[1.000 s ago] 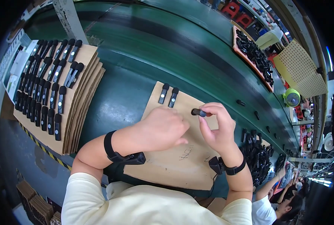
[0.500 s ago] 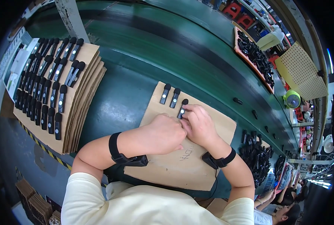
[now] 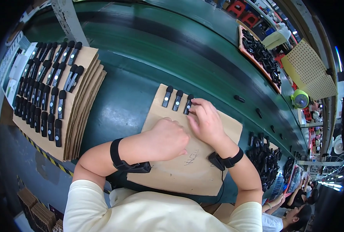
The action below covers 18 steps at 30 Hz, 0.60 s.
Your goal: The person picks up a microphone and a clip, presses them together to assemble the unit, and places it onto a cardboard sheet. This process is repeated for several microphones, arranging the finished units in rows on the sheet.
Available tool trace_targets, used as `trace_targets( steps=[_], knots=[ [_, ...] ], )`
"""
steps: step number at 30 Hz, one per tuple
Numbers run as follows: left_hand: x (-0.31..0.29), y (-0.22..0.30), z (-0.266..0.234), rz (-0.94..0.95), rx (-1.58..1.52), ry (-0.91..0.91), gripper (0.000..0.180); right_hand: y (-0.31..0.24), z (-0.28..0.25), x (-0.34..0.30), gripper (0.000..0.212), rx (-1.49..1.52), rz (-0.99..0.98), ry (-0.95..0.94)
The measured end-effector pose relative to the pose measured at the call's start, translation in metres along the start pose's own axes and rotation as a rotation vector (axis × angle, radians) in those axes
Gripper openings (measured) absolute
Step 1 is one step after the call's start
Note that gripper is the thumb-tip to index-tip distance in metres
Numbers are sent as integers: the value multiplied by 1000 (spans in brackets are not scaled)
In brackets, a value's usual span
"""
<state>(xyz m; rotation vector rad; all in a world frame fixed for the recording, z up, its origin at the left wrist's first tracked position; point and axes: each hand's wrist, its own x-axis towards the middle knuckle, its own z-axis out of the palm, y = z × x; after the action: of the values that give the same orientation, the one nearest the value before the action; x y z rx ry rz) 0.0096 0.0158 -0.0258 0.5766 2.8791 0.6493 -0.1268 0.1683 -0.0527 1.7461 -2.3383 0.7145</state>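
Note:
A brown cardboard sheet point(image 3: 187, 179) lies before me on the green table. Along its far edge stand two small black clip-on microphones point(image 3: 167, 97) with round foam tops, side by side. At the right end of that row, my right hand point(image 3: 207, 120) has its thumb and fingers on a third clip-on microphone point(image 3: 188, 103), covering part of its side. My left hand point(image 3: 167, 138) is curled into a fist above the middle of the sheet, apart from the right. Whether anything is inside that fist is hidden. Each wrist wears a black strap with a small box.
At left, a stack of cardboard sheets point(image 3: 83, 104) bears rows of similar microphones. A heap of black microphones point(image 3: 264, 164) lies to the right, and a pink tray point(image 3: 251, 58) holds more beyond. Loose ones lie along the green belt. Other people point(image 3: 291, 216) sit at lower right.
My right hand has shifted away from me, bringing the third microphone up level with the other two. My left hand has drawn slightly left, and a gap now separates the hands.

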Motion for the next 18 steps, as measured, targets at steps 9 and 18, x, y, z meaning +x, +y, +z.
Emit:
trace_targets(
  steps=[9,18],
  knots=[
    [0,2,-3,8,7,18,35,99,-44,-16,39,-232,327,-31],
    [0,2,-4,-3,0,13,35,177,-62,-43,33,-364,735,-193]
  ],
)
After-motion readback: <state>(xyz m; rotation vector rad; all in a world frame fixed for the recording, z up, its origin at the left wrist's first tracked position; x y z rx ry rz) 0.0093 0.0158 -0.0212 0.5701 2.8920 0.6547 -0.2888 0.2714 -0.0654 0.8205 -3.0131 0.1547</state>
